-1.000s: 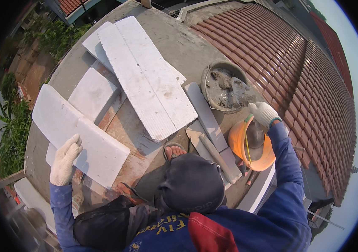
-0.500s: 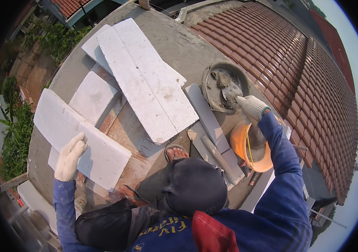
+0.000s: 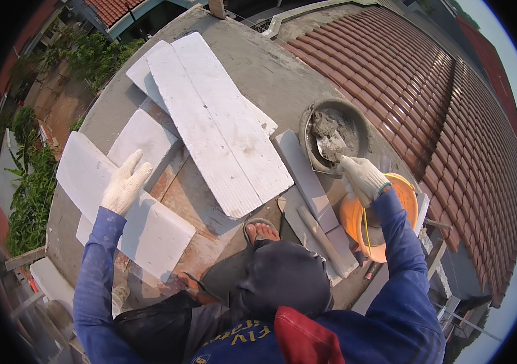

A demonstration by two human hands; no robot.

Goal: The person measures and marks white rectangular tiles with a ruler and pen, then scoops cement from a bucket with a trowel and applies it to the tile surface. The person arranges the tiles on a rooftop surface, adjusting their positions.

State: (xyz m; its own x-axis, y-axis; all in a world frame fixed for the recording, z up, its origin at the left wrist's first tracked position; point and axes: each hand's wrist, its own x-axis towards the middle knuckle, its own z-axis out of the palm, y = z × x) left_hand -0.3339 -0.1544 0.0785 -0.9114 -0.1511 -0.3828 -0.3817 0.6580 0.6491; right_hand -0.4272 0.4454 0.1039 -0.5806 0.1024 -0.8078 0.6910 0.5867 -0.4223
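Observation:
My gloved right hand (image 3: 364, 177) is closed around a trowel, its handle mostly hidden in the fist. The trowel's flat blade (image 3: 331, 147) lies in wet grey mortar (image 3: 326, 124), inside a round dark tub (image 3: 366, 141). At left, my gloved left hand (image 3: 126, 184) is held over a white lightweight block (image 3: 158, 233), fingers stretched out and nothing in them. Whether it touches the block I cannot tell. Another white block (image 3: 140, 138) lies just beyond that hand. A long white block (image 3: 219, 130) rests across others in the middle.
An orange bucket (image 3: 351, 219) stands below my right forearm. Grey planks (image 3: 307, 176) and a wooden-handled tool (image 3: 322, 236) lie between it and my sandalled foot (image 3: 260, 230). A brown tiled roof (image 3: 386, 79) slopes along the right. Beyond the slab's left edge is a drop to plants (image 3: 34, 188).
My left hand has moved right and away from me across the block, its fingers spreading more. The trowel blade has shifted in the mortar, with more mortar heaped by it. The view has shifted slightly.

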